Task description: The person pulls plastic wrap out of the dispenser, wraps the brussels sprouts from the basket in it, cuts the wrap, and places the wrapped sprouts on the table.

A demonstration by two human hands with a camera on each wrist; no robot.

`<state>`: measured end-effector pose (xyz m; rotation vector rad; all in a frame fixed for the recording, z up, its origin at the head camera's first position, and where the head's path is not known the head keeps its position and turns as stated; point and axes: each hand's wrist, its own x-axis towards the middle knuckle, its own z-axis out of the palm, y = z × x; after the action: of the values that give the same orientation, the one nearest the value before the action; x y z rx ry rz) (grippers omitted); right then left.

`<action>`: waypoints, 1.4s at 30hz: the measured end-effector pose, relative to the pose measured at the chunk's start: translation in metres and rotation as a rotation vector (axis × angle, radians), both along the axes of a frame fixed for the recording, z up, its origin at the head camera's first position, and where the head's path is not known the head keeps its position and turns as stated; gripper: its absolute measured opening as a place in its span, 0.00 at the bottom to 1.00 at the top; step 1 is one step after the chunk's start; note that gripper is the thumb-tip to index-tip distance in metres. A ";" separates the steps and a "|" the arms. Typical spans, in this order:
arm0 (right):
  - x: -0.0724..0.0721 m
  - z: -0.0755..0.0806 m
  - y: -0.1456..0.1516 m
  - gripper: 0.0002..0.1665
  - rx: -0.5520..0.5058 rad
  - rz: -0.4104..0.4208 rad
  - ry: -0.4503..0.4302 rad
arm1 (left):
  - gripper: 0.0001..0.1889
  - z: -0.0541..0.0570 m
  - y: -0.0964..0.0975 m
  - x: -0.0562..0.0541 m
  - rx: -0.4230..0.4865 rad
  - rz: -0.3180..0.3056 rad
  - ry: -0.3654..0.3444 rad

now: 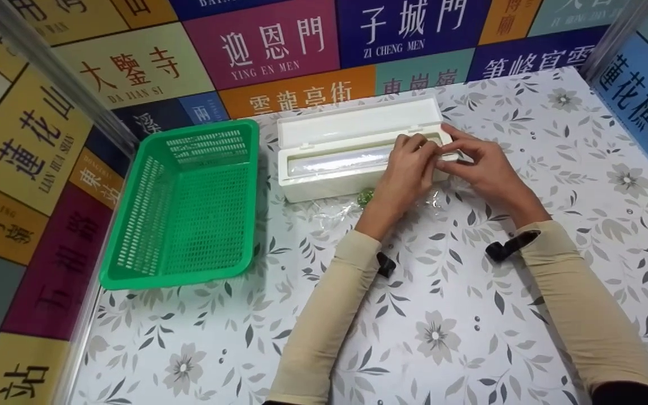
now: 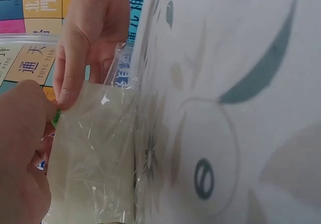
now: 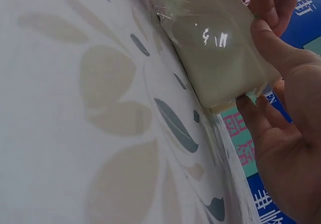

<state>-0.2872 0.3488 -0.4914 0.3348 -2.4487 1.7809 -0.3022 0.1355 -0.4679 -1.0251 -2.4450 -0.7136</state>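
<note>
A white cling film box (image 1: 329, 188) stands with its lid (image 1: 358, 121) raised, a roll of clear film (image 1: 341, 161) lying inside. Film (image 2: 95, 148) covers the front wall and spreads crumpled onto the table. My left hand (image 1: 408, 169) grips the front rim near the right end, fingers bent over it. At the right end, my right hand (image 1: 487, 169) holds the corner, thumb (image 3: 273, 45) on the upper edge and other fingers at the end wall. The fingertips of both hands meet there, hiding what lies between. A round green item (image 1: 365, 197) sits before the box, partly behind the left wrist.
A green plastic basket (image 1: 248, 225) with perforated sides stands left of the box. Panels with printed signs (image 1: 279, 45) border the back and sides. The flower-patterned cloth (image 1: 436, 337) covers the table under both forearms.
</note>
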 end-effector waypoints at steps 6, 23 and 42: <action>-0.002 -0.002 0.001 0.18 -0.015 -0.011 0.007 | 0.08 0.004 -0.005 -0.002 0.017 -0.024 -0.071; 0.002 0.004 0.000 0.19 0.012 -0.006 0.004 | 0.09 0.018 -0.019 0.000 -0.063 0.043 -0.102; 0.001 0.000 -0.002 0.21 0.130 -0.084 -0.009 | 0.07 0.021 -0.044 -0.001 0.001 0.027 -0.202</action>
<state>-0.2858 0.3467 -0.4912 0.2308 -2.5505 1.5996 -0.3033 0.0911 -0.4470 -0.9590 -2.6229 -0.8464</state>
